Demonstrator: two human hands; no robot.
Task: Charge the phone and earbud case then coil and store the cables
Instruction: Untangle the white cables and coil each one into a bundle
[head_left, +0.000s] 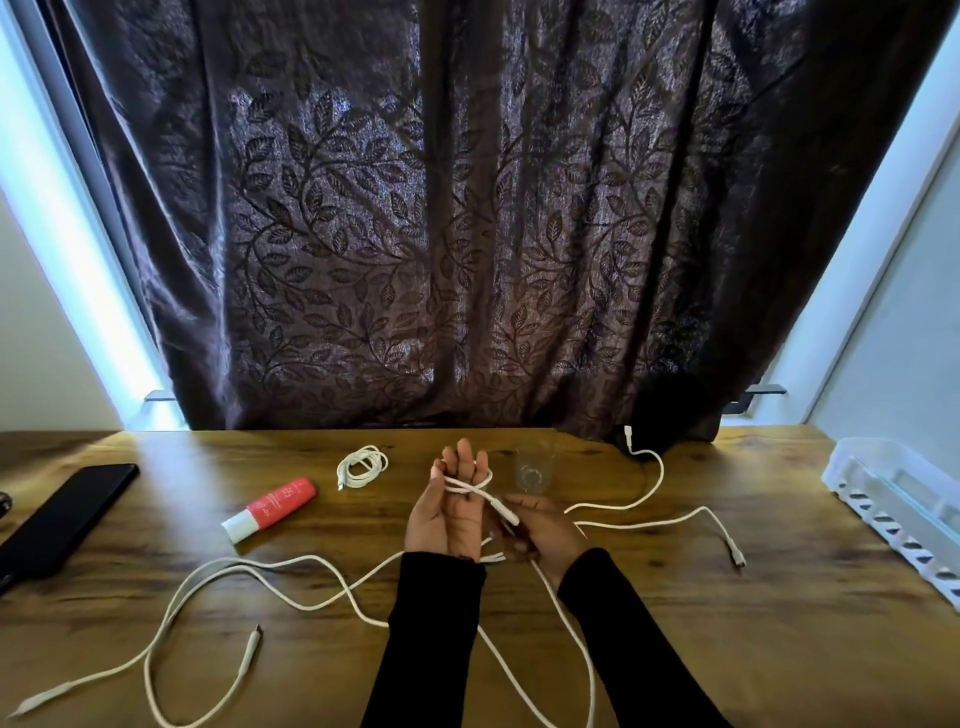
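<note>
Both forearms wear long, close-fitting plain black fabric sleeves that end in snug cuffs at the wrists, well below the fingers, leaving the bare left hand (449, 512) and bare right hand (545, 530) uncovered, without rings or watch.

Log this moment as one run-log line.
step: coiling | left hand: open, cable looped on it | right hand: feeding cable | coiled cable: on table | tray: right

The curtain (415, 234) is dark brown with a leaf-and-vine pattern, above a brown wood-grain table (675, 623). The cables (218, 577) are white, the tube (272, 509) red with a white cap, the phone (62, 514) black, the sleeves (431, 623) black.
</note>
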